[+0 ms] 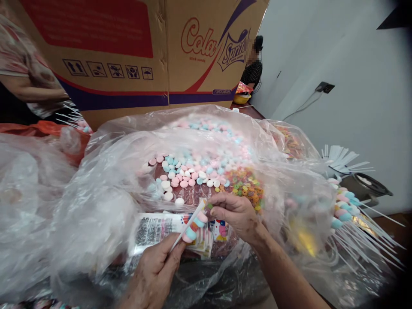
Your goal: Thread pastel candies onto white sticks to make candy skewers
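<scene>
My left hand (157,268) is closed around a candy skewer (195,226), a white stick tilted up to the right. Pink, blue and orange candies are threaded along it, marshmallow-like in look. At its upper end, my right hand (236,214) has thumb and forefinger pinched on a small green candy (209,206). Below both hands lie printed plastic wrappers (161,229) in a stack. Just beyond them, pink, white and blue marshmallows (186,176) are spread inside clear plastic. Next to these is a pile of ring-shaped gummies (246,184), orange, yellow and green.
A tall cardboard box (122,43) stands at the back. Clear plastic bags (93,214) bulge on the left. To the right are finished-looking candy skewers (346,208), white sticks (341,156) and a dark kettle-like vessel (367,184). One person (28,73) is at far left, another (253,68) behind the box.
</scene>
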`<state>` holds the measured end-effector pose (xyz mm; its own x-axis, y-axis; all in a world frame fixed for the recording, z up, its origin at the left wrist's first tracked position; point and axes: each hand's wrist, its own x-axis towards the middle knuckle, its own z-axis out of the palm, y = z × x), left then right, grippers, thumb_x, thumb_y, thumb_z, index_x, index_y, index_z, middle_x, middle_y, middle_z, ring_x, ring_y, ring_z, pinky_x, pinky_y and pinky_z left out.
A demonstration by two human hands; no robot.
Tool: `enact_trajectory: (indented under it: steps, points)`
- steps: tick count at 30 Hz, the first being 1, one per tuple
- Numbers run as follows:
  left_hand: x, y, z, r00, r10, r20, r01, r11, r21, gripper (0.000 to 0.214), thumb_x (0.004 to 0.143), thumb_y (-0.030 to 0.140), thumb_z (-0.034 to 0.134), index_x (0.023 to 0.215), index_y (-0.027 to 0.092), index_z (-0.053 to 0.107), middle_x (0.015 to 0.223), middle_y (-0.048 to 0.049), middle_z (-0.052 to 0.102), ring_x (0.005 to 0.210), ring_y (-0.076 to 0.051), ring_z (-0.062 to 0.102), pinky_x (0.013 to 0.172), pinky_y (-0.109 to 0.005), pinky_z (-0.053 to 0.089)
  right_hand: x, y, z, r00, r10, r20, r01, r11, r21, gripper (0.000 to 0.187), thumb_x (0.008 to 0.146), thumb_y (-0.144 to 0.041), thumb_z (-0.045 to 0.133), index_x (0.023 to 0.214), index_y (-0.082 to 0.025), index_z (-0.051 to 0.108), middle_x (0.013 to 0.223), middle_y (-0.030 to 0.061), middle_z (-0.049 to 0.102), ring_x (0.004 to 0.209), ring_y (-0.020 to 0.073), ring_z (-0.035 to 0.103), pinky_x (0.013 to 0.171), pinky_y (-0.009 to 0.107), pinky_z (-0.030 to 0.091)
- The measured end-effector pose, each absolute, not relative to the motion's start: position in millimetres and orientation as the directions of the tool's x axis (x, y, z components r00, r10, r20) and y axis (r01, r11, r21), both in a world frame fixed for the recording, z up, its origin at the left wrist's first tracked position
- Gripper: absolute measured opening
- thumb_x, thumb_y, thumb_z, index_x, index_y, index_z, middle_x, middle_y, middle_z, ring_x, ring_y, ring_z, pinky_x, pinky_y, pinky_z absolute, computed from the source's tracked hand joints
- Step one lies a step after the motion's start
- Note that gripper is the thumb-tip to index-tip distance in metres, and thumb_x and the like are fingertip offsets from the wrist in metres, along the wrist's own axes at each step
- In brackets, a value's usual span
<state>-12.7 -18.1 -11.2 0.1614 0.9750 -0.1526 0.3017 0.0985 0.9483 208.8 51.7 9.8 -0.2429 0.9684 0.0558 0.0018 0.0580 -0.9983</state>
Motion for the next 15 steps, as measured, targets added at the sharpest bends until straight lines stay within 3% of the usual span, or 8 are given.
enact_trajectory:
  steps: [3, 6, 15]
  points:
    - [-13.9, -16.7, -17.1, 0.179, 0.971, -0.159, 0.314, 0.097, 0.944, 0.037, 0.093, 0.048, 0.050, 0.076, 0.020, 0.066, 0.057, 0.0053, 0.044, 0.057, -0.015, 0.041, 0.056, -0.025, 0.029, 207.0, 48.7, 14.9, -0.290, 0.918, 0.270, 0.228, 0.340, -0.913, 0.008, 0.084, -0.022, 0.072, 0.091, -0.022, 0.076, 0.080, 0.0004, 0.071, 0.072, 0.0124, 0.063, 0.068, 0.023, 0.049]
    - [-14.9, -14.9, -21.1, 0.223, 0.958, -0.182, 0.308, 0.108, 0.945, 0.040, 0.095, 0.049, 0.048, 0.074, 0.020, 0.064, 0.055, 0.0052, 0.045, 0.055, -0.015, 0.042, 0.055, -0.026, 0.029, 206.2, 46.4, 18.3, -0.385, 0.836, 0.391, 0.278, 0.509, -0.815, 0.013, 0.091, -0.022, 0.065, 0.097, -0.021, 0.077, 0.082, 0.0020, 0.070, 0.075, 0.0121, 0.063, 0.069, 0.022, 0.048]
    - [-16.2, -20.2, -23.2, 0.204, 0.968, -0.146, 0.223, 0.099, 0.970, 0.041, 0.096, 0.047, 0.049, 0.069, 0.019, 0.063, 0.052, 0.0050, 0.045, 0.052, -0.014, 0.041, 0.054, -0.025, 0.028, 197.4, 41.5, 17.1, -0.488, 0.802, 0.345, 0.282, 0.519, -0.807, 0.020, 0.097, -0.031, 0.060, 0.102, -0.021, 0.077, 0.082, 0.0033, 0.069, 0.075, 0.0134, 0.064, 0.067, 0.023, 0.048]
